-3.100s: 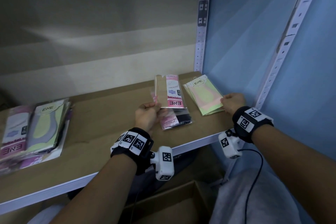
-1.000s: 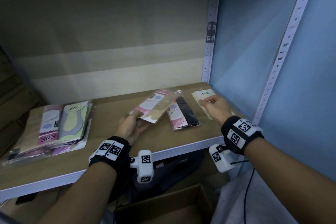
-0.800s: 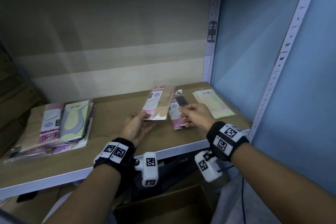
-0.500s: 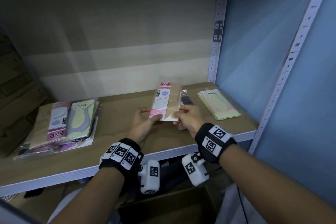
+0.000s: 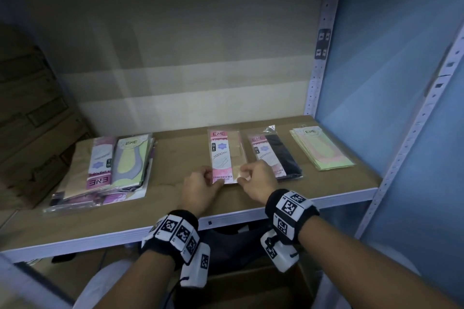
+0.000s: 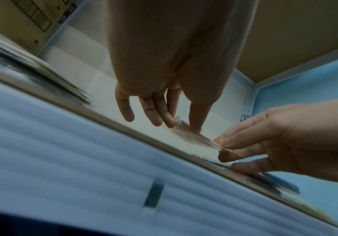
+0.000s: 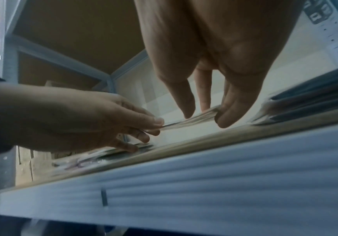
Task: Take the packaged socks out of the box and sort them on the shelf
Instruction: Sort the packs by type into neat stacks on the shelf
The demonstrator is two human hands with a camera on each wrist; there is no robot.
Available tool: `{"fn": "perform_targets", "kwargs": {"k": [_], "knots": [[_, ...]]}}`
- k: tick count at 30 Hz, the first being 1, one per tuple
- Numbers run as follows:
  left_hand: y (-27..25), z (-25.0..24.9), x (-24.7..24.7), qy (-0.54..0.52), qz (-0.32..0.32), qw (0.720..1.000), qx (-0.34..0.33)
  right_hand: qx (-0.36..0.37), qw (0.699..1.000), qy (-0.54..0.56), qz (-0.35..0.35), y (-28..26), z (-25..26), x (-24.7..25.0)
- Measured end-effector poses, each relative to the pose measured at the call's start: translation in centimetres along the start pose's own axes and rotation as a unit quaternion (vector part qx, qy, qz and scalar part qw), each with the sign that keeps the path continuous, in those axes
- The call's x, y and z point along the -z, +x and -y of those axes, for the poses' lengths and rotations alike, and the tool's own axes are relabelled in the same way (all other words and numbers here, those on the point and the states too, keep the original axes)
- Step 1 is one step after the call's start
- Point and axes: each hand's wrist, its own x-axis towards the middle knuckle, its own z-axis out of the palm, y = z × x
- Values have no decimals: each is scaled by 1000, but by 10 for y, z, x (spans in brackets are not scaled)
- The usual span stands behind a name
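Note:
A beige sock packet (image 5: 227,155) with a pink label lies lengthwise on the wooden shelf (image 5: 173,208), just left of a black sock packet (image 5: 276,155). My left hand (image 5: 213,179) pinches its near left corner and my right hand (image 5: 243,176) pinches its near right corner. In the left wrist view the left hand (image 6: 181,125) holds the packet's edge (image 6: 192,137) between thumb and fingers. In the right wrist view the right hand (image 7: 204,115) pinches the packet (image 7: 188,122), whose near edge sits slightly above the board.
A stack of green and pink packets (image 5: 321,148) lies at the shelf's right end by the blue wall. A mixed pile of packets (image 5: 110,165) sits at the left. A cardboard box (image 5: 251,283) stands below the shelf. A white perforated upright (image 5: 321,57) rises at the back right.
My right hand left the green stack and joined the left on the beige packet. Both hands turned it lengthwise and lowered it onto the shelf beside the black packet.

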Motion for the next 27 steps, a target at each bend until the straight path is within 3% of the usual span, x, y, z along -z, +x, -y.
{"fn": "perform_targets", "kwargs": {"k": [2, 6, 12, 16, 20, 27], "knots": [[-2, 8, -4, 27, 3, 1000, 14, -1, 999, -36, 17, -1, -2, -8], [-10, 17, -15, 179, 14, 984, 4, 21, 993, -114, 32, -3, -7, -23], [-15, 18, -17, 191, 17, 981, -6, 51, 975, -209, 49, -2, -5, -30], [-7, 18, -6, 147, 35, 988, -12, 63, 981, -179, 33, 2, 5, -23], [3, 23, 27, 90, -6, 996, -20, 85, 990, -103, 35, 8, 26, -26], [8, 51, 110, 88, -84, 993, -8, 108, 990, -44, 76, 11, 87, -55]]}}
